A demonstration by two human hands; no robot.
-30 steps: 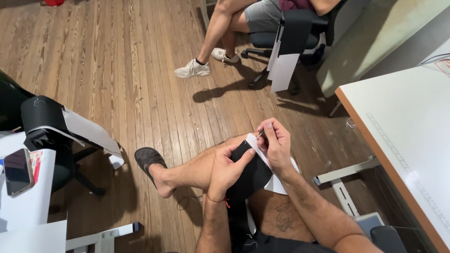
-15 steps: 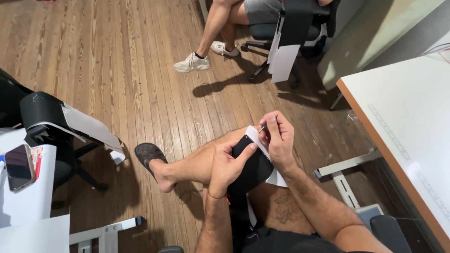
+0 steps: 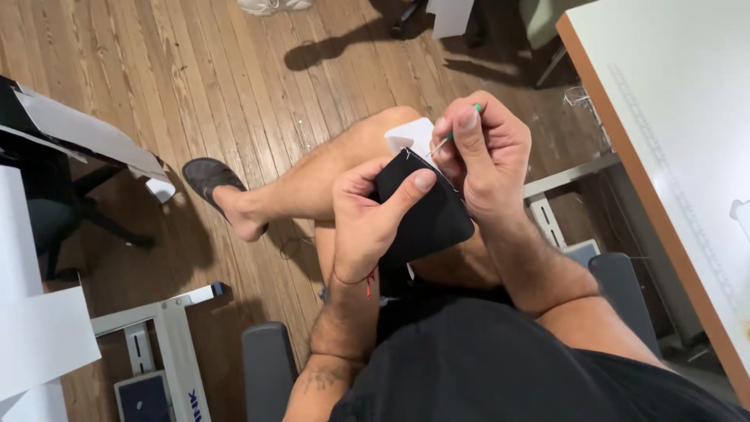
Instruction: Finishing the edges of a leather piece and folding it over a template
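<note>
**Both hands on black cloth over the lap**

Nearest the camera is the person's black shirt (image 3: 500,367), filling the lower edge of the view, with 2 bare forearms rising out of it. Just left of the shirt a grey chair arm (image 3: 269,367) shows, and a second one (image 3: 621,281) sits to the right of the right forearm.

Above the lap, the left hand (image 3: 367,219) is closed on a black cloth (image 3: 426,215), thumb pressed flat across its front and fingers curled behind. A red cord (image 3: 355,280) circles that wrist. The right hand (image 3: 484,156) is closed too, pinching a small tool with a green end (image 3: 476,108) between thumb and fingers; its thin metal tip meets the cloth's upper edge. A white piece (image 3: 414,134) shows just behind that edge, touching the cloth. The cloth sits between the 2 hands, held up over the bent knee.

Below the hands, 1 bare leg crosses leftward over the other, ending in a dark sandal (image 3: 207,176) above the wood floor (image 3: 234,78).

Further out on the left, a white table frame (image 3: 168,328) stands on the floor, with a white sheet (image 3: 43,336) beside it and a dark chair (image 3: 55,187) carrying pale paper. On the right, a white table (image 3: 680,117) with an orange edge runs along the frame.

At the far top, a white shoe (image 3: 273,6) of another person is partly cut off.
</note>
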